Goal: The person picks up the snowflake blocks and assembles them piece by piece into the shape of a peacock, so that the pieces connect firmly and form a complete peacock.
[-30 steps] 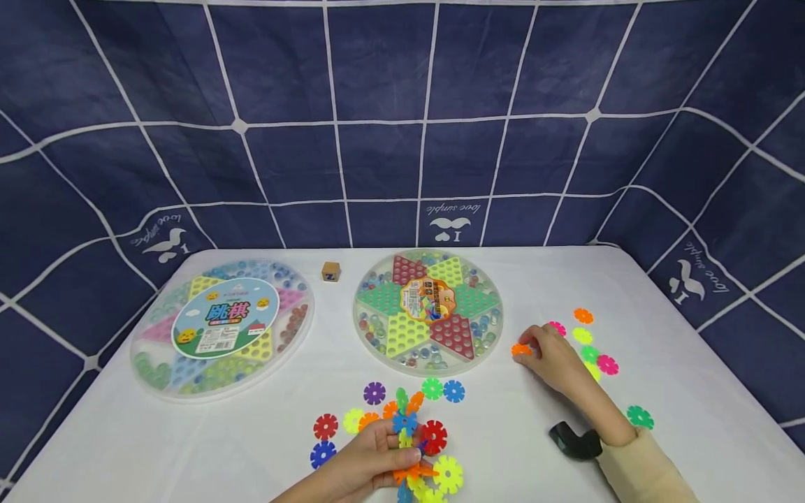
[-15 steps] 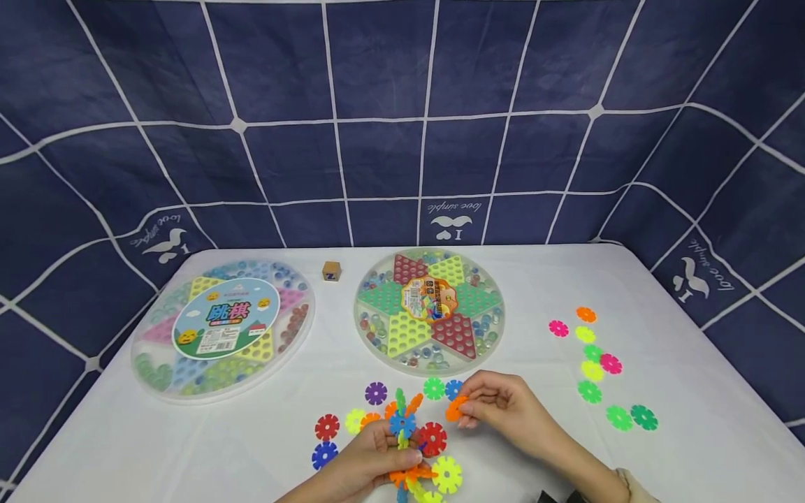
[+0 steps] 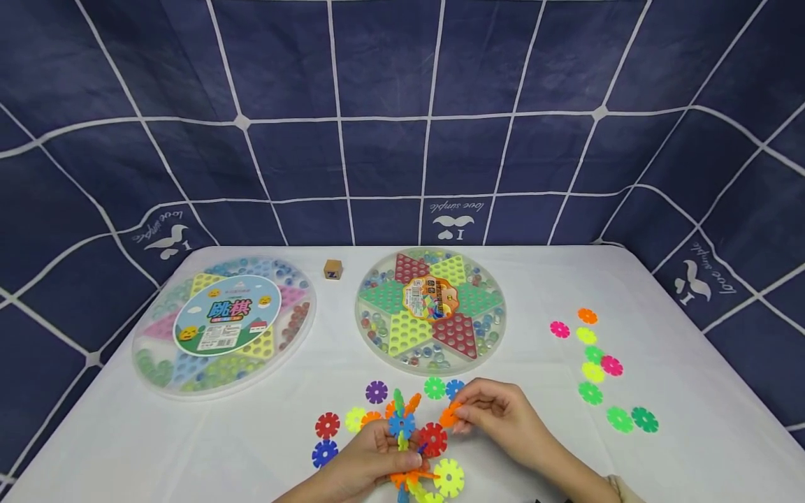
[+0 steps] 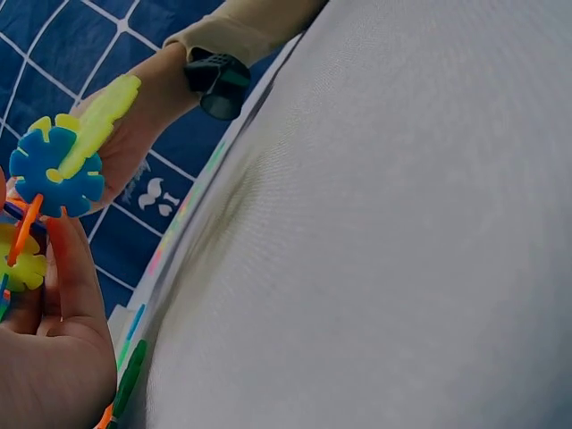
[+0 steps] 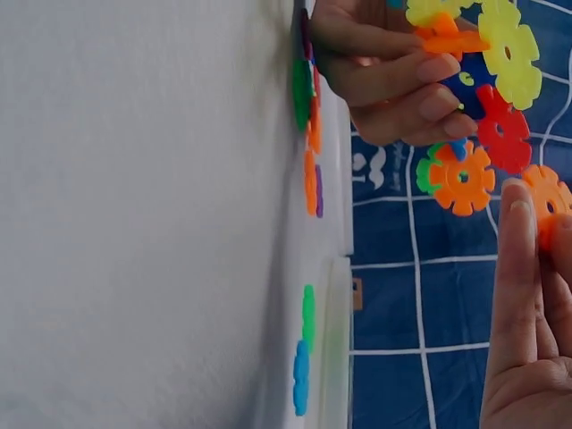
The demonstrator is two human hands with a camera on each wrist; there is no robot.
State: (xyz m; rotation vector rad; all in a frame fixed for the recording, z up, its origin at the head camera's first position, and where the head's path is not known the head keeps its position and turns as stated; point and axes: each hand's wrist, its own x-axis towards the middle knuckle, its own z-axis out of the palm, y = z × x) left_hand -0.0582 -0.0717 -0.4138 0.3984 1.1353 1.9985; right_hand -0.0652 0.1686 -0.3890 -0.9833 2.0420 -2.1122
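Observation:
My left hand [image 3: 371, 457] grips a structure of interlocked plastic snowflake discs [image 3: 401, 425] near the front of the table. Blue, green, orange, yellow and red discs stick out from it at various angles. Thumb and fingers of my right hand [image 3: 503, 419] pinch a loose orange snowflake disc [image 3: 448, 416], just right of the structure's red disc [image 3: 434, 439]. In the right wrist view the orange disc [image 5: 547, 198] is held close to the red disc [image 5: 505, 130]; whether they touch, I cannot tell. The left wrist view shows a blue disc [image 4: 55, 170] with a yellow one slotted into it.
Loose discs lie around the left hand, among them a purple disc [image 3: 376, 392] and a dark blue disc [image 3: 324, 453]. Several more, including a pink disc [image 3: 611, 365], lie at right. Behind are two round Chinese checkers sets [image 3: 143, 349] [image 3: 409, 335] and a wooden cube [image 3: 332, 270].
My right hand has carried the orange disc from the right-hand group leftward to beside the structure, uncovering green discs. Lately it has edged slightly closer. My left hand has stayed nearly in place.

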